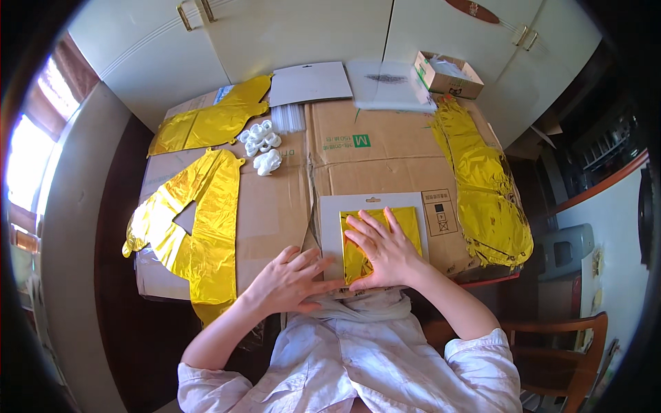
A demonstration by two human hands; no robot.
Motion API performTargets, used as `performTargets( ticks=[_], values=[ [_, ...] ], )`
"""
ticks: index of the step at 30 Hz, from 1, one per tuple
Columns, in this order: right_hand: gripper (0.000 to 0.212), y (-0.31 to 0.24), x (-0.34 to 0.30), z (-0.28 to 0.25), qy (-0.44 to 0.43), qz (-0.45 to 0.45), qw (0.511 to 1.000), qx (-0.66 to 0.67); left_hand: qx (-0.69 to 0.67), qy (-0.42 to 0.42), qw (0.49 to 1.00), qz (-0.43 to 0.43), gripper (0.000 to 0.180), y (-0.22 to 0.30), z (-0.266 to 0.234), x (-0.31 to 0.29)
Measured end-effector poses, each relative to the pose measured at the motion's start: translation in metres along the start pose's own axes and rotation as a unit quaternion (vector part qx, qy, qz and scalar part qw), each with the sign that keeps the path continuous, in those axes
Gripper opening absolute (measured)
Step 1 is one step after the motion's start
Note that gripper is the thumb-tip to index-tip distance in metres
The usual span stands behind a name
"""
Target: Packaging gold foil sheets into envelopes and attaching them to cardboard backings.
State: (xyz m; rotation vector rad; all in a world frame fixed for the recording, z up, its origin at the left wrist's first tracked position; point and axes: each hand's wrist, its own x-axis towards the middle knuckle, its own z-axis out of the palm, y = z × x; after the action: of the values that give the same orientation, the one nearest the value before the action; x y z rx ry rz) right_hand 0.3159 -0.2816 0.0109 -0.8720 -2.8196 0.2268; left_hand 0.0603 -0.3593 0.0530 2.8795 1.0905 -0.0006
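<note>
A square of folded gold foil (357, 263) lies on a white backing card (331, 234) with a hang hole at its top edge. My right hand (383, 249) rests flat on the foil, fingers spread, covering much of its middle and right side. Close by, my left hand (289, 277) hovers or rests at the card's lower left corner. Its fingers are apart and bent a little, with nothing seen in them. Whether its fingertips touch the card, I cannot tell.
Flattened cardboard (275, 206) covers the table. Flat gold foil balloons lie at the left (215, 227), back left (200, 127) and right (485, 186). Farther back are white ribbon rolls (260, 138), clear straws (288, 118), white cards (310, 84), clear bags (389, 93) and a small carton (454, 84).
</note>
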Motion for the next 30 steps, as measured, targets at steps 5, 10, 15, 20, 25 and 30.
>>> performTargets(
  ticks=[5, 10, 15, 20, 25, 30],
  values=[
    [0.107, 0.0, 0.0, 0.002, -0.001, -0.002, 1.0, -0.006, 0.036, -0.027, 0.994, 0.101, 0.067, -0.013, -0.013, 0.007],
    [0.113, 0.0, 0.0, -0.001, 0.004, -0.003, 1.0, 0.015, -0.014, 0.054, 0.995, 0.088, 0.067, -0.009, -0.001, 0.006],
    [0.124, 0.002, -0.001, 0.0, 0.022, -0.005, 0.998, 0.055, -0.056, 0.099, 0.993, 0.043, 0.074, 0.007, 0.01, 0.027],
    [0.128, 0.001, 0.0, -0.003, -0.004, 0.012, 0.999, 0.03, -0.066, 0.07, 0.995, -0.013, 0.082, 0.015, 0.017, 0.04],
    [0.129, 0.0, 0.001, -0.003, 0.005, 0.007, 0.999, 0.046, -0.035, 0.037, 0.995, -0.088, 0.085, 0.015, 0.03, 0.052],
    [0.129, 0.002, -0.001, -0.002, 0.017, 0.0, 0.999, 0.044, -0.037, 0.035, 0.987, -0.149, 0.098, 0.006, 0.028, 0.069]
  ],
)
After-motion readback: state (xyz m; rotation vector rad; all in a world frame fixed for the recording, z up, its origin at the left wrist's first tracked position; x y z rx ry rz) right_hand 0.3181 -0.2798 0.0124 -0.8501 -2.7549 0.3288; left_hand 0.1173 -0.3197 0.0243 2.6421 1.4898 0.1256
